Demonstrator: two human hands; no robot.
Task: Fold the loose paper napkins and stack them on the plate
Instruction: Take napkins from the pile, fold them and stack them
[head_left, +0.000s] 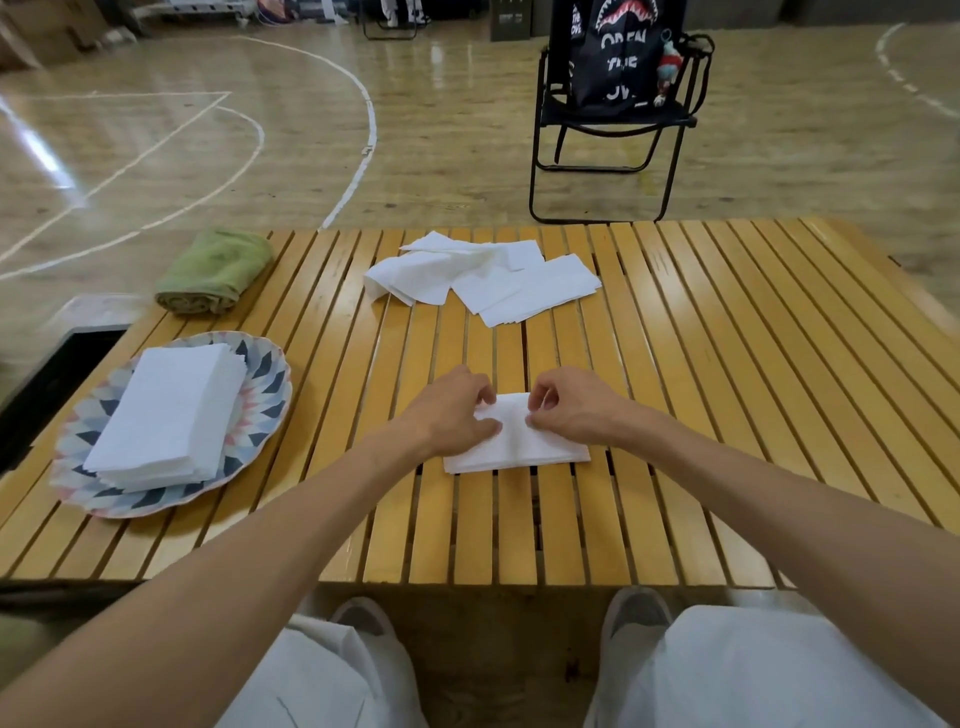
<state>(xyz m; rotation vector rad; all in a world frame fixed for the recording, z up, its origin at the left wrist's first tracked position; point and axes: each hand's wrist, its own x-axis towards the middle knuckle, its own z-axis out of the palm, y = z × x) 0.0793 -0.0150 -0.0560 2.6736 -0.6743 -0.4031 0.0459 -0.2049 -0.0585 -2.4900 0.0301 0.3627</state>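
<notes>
A white paper napkin (519, 447) lies folded on the slatted wooden table (727, 364) in front of me. My left hand (452, 410) pinches its left part with thumb and curled fingers. My right hand (571, 408) pinches its right part the same way. At the left a patterned plate (260, 395) carries a neat stack of folded napkins (166, 410). A heap of loose napkins (483, 280) lies at the far middle of the table.
A rolled green towel (215, 270) rests at the table's far left corner. Beyond the table stands a black folding chair (613, 135) with a dark bag on it. My knees and shoes show below the table's near edge.
</notes>
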